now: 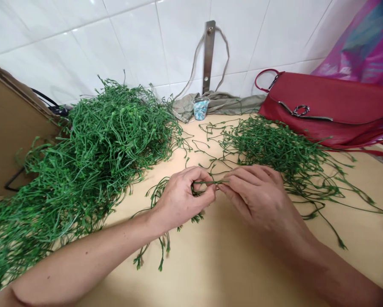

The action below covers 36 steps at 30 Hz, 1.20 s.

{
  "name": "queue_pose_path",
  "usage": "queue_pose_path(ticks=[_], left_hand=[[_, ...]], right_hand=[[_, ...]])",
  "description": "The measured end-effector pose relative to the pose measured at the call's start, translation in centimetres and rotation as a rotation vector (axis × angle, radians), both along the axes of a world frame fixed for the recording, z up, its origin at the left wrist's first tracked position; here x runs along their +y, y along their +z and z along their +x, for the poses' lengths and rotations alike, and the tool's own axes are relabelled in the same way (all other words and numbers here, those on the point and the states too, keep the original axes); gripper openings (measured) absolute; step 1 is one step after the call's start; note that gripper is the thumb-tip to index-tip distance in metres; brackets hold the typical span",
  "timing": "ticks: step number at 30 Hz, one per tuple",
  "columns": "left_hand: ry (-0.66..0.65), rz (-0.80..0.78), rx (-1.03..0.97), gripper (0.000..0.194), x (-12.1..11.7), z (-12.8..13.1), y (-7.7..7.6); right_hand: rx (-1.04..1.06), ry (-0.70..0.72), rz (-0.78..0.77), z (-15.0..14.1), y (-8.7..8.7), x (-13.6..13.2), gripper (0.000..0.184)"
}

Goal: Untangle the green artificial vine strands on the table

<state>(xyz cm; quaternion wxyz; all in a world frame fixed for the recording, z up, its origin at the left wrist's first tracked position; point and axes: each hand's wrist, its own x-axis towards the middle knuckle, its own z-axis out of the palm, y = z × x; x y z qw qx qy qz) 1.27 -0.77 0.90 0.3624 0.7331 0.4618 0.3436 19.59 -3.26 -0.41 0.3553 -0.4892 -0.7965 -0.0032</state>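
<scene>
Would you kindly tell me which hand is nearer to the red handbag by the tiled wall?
The right hand is nearer, below and left of the red handbag; the left hand lies farther left, past the right hand.

Wall: white ceramic tiles point(114, 42), smooth and glossy. Wall fitting: a steel bracket point(209, 55), dull brushed finish. Work surface: a cream worktop point(229, 264), smooth and nearly matt; base material cannot be determined. Foliage: artificial green stems point(98, 157), moulded plastic, lightly glossy. Bag: a red handbag point(322, 102), smooth synthetic leather with a soft sheen, fitted with a polished metal ring point(300, 111). Container: a clear plastic cup point(200, 108), glossy. Textile: a crumpled grey-green cloth point(220, 104), matt. Left panel: brown cardboard point(12, 128), matt paper finish.
</scene>
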Motion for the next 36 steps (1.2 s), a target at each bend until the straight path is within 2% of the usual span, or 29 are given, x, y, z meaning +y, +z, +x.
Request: queue_pose_path(ticks=[2, 5, 9, 12, 15, 17, 20, 23, 26, 29, 32, 34, 36], left_hand=[[0.02, -0.02, 0.003, 0.001, 0.0, 0.0, 0.0], [-0.035, -0.028, -0.044, 0.01, 0.1, -0.3, 0.1], [-0.088, -0.007, -0.092, 0.017, 0.3, -0.6, 0.2], [-0.069, -0.008, -0.082, 0.02, 0.4, -0.7, 0.1], [-0.064, 0.009, -0.058, 0.021, 0.4, -0.7, 0.1], [-0.073, 0.035, -0.041, 0.02, 0.4, -0.7, 0.2], [-0.105, 0.103, 0.003, 0.019, 0.3, -0.6, 0.4], [-0.123, 0.165, 0.022, 0.018, 0.3, -0.3, 0.6], [-0.108, 0.184, -0.007, 0.017, -0.1, -0.2, 0.8], [-0.12, 0.219, -0.044, 0.018, -0.9, -0.5, 1.1], [-0.103, 0.207, -0.12, 0.019, -1.4, -1.0, 1.1], [-0.037, 0.115, -0.197, 0.019, -1.0, -1.2, 0.9], [0.018, 0.019, -0.277, 0.02, -0.3, -1.2, 0.7]], right_hand=[[0.009, 0.01, 0.0, -0.1, 0.1, 0.0, 0.027], [0.17, 0.03, -0.148, -0.1, 0.5, 0.3, 0.027], [0.353, 0.021, -0.283, 0.3, 1.7, 0.6, 0.014], [0.374, 0.049, -0.415, 0.8, 2.3, 0.7, 0.015], [0.338, 0.079, -0.526, 1.1, 2.0, 0.7, 0.022], [0.283, 0.07, -0.443, 1.1, 1.3, 0.8, 0.019], [0.128, 0.001, -0.173, 0.7, 0.4, 0.8, 0.01], [0.007, -0.044, -0.013, 0.1, 0.2, 0.7, 0.011], [-0.07, -0.085, 0.039, 0.1, 0.4, 1.0, 0.012], [-0.092, -0.178, 0.024, 1.9, 0.4, 2.0, 0.012], [-0.033, -0.423, 0.081, 4.2, 0.9, 3.0, 0.014], [0.001, -0.432, 0.098, 5.0, 1.6, 3.1, 0.008], [0.01, -0.393, 0.135, 4.9, 2.5, 2.8, 0.014]])
